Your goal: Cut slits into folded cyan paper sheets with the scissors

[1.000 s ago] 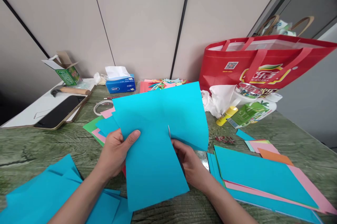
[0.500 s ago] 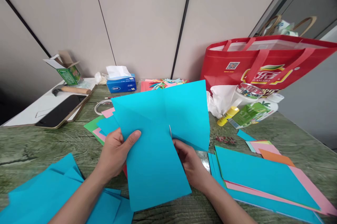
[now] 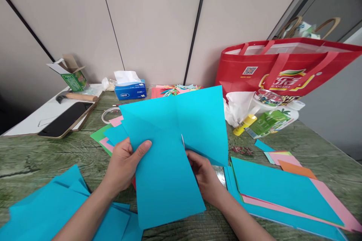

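Observation:
My left hand [image 3: 124, 167] is closed on the left edge of a large blue paper sheet [image 3: 166, 150], thumb on its front, holding it up over the green table [image 3: 42, 158]. My right hand [image 3: 205, 178] is closed behind the sheet's lower right part, its fingers mostly hidden. A slit runs up the sheet from its right side, and a thin pale scissors blade [image 3: 182, 141] shows at the slit's end. The flap right of the slit hangs loose.
Blue sheets [image 3: 51, 211] lie at front left, and a stack of blue and pink paper [image 3: 283, 192] at right. Behind are a red bag [image 3: 285, 69], a glue stick [image 3: 244, 124], a tissue box [image 3: 130, 89], a tape roll [image 3: 109, 114], a phone [image 3: 63, 120] and folded paper shapes [image 3: 177, 89].
The sheet's right flap has swung slightly rightward and lower along the slit. Both hands have stayed almost in place.

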### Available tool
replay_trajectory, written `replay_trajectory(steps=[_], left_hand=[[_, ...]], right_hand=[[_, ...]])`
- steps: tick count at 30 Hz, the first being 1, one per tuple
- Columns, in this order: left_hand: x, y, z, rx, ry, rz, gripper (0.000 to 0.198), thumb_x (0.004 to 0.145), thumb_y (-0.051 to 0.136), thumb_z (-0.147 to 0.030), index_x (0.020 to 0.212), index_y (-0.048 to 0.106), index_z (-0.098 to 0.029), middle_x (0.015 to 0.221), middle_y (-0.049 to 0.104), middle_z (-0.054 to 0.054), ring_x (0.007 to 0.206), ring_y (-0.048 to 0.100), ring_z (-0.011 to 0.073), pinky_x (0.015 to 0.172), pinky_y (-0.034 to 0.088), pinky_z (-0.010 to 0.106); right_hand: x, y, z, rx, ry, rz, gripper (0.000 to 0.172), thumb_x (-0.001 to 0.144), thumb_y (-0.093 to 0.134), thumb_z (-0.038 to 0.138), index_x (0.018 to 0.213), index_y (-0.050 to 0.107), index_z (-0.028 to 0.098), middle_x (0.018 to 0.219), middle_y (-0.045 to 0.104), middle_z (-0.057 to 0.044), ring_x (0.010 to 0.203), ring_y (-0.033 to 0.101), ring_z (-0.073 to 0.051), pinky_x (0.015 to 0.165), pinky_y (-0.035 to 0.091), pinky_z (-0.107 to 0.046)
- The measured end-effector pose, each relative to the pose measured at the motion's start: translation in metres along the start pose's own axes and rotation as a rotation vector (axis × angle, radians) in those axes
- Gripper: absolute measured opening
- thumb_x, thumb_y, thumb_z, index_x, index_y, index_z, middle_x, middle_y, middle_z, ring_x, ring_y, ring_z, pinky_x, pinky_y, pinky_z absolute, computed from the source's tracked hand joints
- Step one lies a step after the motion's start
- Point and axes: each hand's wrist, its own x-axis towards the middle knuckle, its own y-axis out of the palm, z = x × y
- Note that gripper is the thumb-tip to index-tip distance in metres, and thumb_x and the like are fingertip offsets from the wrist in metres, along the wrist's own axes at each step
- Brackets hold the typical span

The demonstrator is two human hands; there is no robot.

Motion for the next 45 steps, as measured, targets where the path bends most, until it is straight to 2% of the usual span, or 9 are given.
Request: replay_trajectory(steps=[6, 12, 15, 18, 23, 33, 37, 40, 45], left_hand=[[0.0013, -0.0018, 0.0030, 0.003, 0.006, 0.056, 0.025, 0.065, 0.063, -0.042, 0.083, 0.057, -0.025, 0.080, 0.066, 0.002, 0.071, 0.060, 0.0260, 0.053, 0.056, 0.037], [0.0022, -0.0009, 0.0068, 0.127, 0.036, 0.013, 0.027, 0.061, 0.063, -0.045, 0.074, 0.057, -0.022, 0.062, 0.065, 0.001, 0.061, 0.061, 0.0235, 0.043, 0.050, 0.032], [0.0018, 0.0002, 0.0065, 0.154, 0.053, 0.009, 0.026, 0.061, 0.063, -0.046, 0.069, 0.056, -0.022, 0.057, 0.062, 0.000, 0.058, 0.060, 0.0229, 0.041, 0.047, 0.031], [0.0016, 0.0007, 0.0063, 0.160, 0.042, 0.012, 0.028, 0.061, 0.062, -0.047, 0.070, 0.055, -0.021, 0.058, 0.062, 0.000, 0.059, 0.059, 0.0225, 0.042, 0.047, 0.030], [0.0021, 0.0011, 0.0071, 0.141, 0.020, 0.013, 0.032, 0.061, 0.063, -0.046, 0.076, 0.055, -0.019, 0.063, 0.063, 0.002, 0.062, 0.060, 0.0218, 0.047, 0.050, 0.031], [0.0016, 0.0020, 0.0056, 0.086, 0.008, 0.033, 0.029, 0.062, 0.063, -0.046, 0.075, 0.054, -0.021, 0.057, 0.060, 0.000, 0.060, 0.059, 0.0220, 0.045, 0.050, 0.031], [0.0024, 0.0000, 0.0081, 0.029, 0.016, 0.078, 0.024, 0.065, 0.062, -0.041, 0.075, 0.054, -0.021, 0.061, 0.060, 0.000, 0.059, 0.058, 0.0202, 0.046, 0.050, 0.029], [0.0021, -0.0003, 0.0080, 0.027, 0.001, 0.086, 0.026, 0.067, 0.061, -0.041, 0.084, 0.055, -0.022, 0.068, 0.064, 0.001, 0.065, 0.060, 0.0223, 0.050, 0.052, 0.032], [0.0011, 0.0010, 0.0076, -0.006, -0.035, 0.133, 0.040, 0.069, 0.058, -0.042, 0.104, 0.051, -0.023, 0.099, 0.066, 0.006, 0.083, 0.062, 0.0262, 0.062, 0.055, 0.036]], right_hand=[[-0.0003, 0.0004, 0.0002, -0.036, 0.006, -0.028, 0.028, 0.069, 0.066, 0.032, 0.095, 0.062, 0.022, 0.097, 0.067, -0.005, 0.086, 0.062, -0.024, 0.071, 0.052, -0.035], [0.0018, -0.0011, 0.0046, -0.065, 0.011, -0.007, 0.037, 0.071, 0.065, 0.029, 0.106, 0.058, 0.023, 0.103, 0.065, -0.004, 0.098, 0.057, -0.025, 0.077, 0.051, -0.037], [0.0018, -0.0020, 0.0050, -0.072, 0.000, -0.017, 0.033, 0.070, 0.066, 0.026, 0.103, 0.059, 0.024, 0.108, 0.062, -0.004, 0.100, 0.056, -0.025, 0.079, 0.049, -0.037], [0.0013, -0.0020, 0.0035, -0.066, 0.007, -0.021, 0.025, 0.070, 0.066, 0.026, 0.094, 0.062, 0.023, 0.107, 0.063, -0.004, 0.098, 0.057, -0.025, 0.077, 0.050, -0.037], [0.0010, -0.0013, 0.0015, -0.051, 0.024, -0.033, 0.032, 0.070, 0.066, 0.027, 0.100, 0.060, 0.024, 0.102, 0.065, -0.004, 0.095, 0.059, -0.025, 0.075, 0.050, -0.036], [0.0016, 0.0004, 0.0015, -0.043, 0.012, -0.065, 0.030, 0.068, 0.067, 0.034, 0.096, 0.062, 0.023, 0.094, 0.069, -0.005, 0.084, 0.063, -0.023, 0.073, 0.052, -0.037], [0.0017, 0.0003, 0.0006, -0.035, -0.007, -0.079, 0.027, 0.067, 0.067, 0.035, 0.092, 0.063, 0.023, 0.092, 0.069, -0.004, 0.079, 0.064, -0.022, 0.070, 0.053, -0.034], [0.0014, -0.0002, 0.0004, -0.046, -0.018, -0.062, 0.024, 0.069, 0.066, 0.031, 0.092, 0.063, 0.023, 0.092, 0.069, -0.004, 0.080, 0.064, -0.021, 0.070, 0.052, -0.033], [0.0007, -0.0030, -0.0040, -0.061, -0.006, -0.071, 0.021, 0.070, 0.066, 0.032, 0.089, 0.062, 0.022, 0.090, 0.069, -0.004, 0.080, 0.063, -0.022, 0.069, 0.052, -0.032]])
